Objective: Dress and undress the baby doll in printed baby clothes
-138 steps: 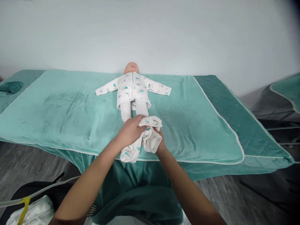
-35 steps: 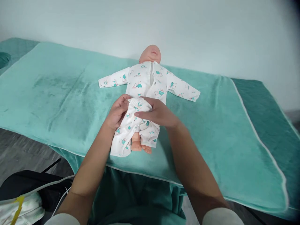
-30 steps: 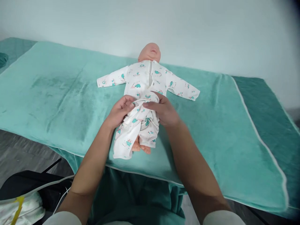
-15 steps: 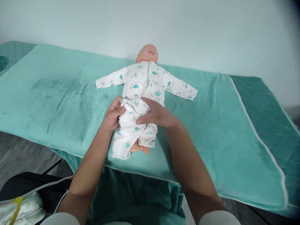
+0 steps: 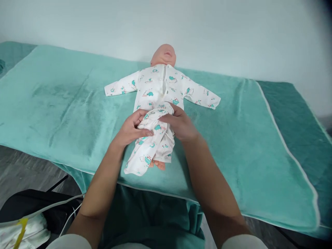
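A baby doll (image 5: 164, 55) lies on its back on a teal blanket (image 5: 64, 103), head toward the wall, in a white printed top (image 5: 160, 86) with both sleeves spread out. Matching white printed trousers (image 5: 149, 145) are bunched around its hips and legs, and its bare feet (image 5: 157, 164) stick out below. My left hand (image 5: 131, 129) pinches the bunched waistband on the left side. My right hand (image 5: 180, 124) grips the same waistband on the right side.
The blanket's white-piped edge (image 5: 293, 157) runs down the right, over a darker teal cover (image 5: 298, 110). A pale wall (image 5: 207, 31) stands behind. On the floor at lower left are a black object (image 5: 31, 204), a white cable and a white bundle with yellow tape (image 5: 18, 231).
Since 4.6 s ago the trousers went from the doll's feet up to its hips. In the last second both hands shifted their grip on the waistband, gathering it higher.
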Tool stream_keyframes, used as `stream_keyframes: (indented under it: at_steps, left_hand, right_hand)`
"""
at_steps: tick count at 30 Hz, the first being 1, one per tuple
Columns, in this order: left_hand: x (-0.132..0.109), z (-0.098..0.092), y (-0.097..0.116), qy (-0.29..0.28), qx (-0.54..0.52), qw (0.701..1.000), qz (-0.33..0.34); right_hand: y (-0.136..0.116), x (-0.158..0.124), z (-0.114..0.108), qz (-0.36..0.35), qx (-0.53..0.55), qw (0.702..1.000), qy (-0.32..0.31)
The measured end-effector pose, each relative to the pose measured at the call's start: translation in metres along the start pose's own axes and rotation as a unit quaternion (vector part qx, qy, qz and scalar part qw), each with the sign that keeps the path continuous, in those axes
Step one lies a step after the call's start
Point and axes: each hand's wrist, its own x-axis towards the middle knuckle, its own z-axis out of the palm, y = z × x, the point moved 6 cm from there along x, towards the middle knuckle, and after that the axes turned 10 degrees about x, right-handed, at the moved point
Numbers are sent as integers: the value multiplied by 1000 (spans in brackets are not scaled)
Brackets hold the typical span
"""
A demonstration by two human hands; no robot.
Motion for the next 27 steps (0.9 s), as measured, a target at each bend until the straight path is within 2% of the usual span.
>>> stream_keyframes:
  at_steps: [2,4,8,11,14,16,19,23,27]
  left_hand:
    - [0,2,1,-13,30,999,-8]
    - [-1,1,0,-3,41,999,-11]
    - [-1,-6,-1,78,-25,997,11]
    - [0,-10,-3,120,-100,988,13]
    - [0,-13,-3,142,-119,983,10]
    - [0,-15,-4,146,-112,983,10]
    - [-1,-13,-5,135,-75,988,16]
    - [-3,-5,4,93,42,994,42]
    - [-6,2,4,46,96,994,-7]
  right_hand:
    - [1,1,-2,-10,20,1000,17]
    - [0,2,-1,-18,31,999,16]
    - [-1,1,4,-9,3,1000,-9]
    - [-4,-1,12,33,-74,995,-66]
    - [-8,-4,23,73,-198,967,-141]
    - [-8,-6,25,81,-257,950,-158]
    - [-7,-7,21,56,-208,968,-129]
    - [0,-4,5,6,-60,998,-35]
    - [1,-2,0,-21,-13,1000,15]
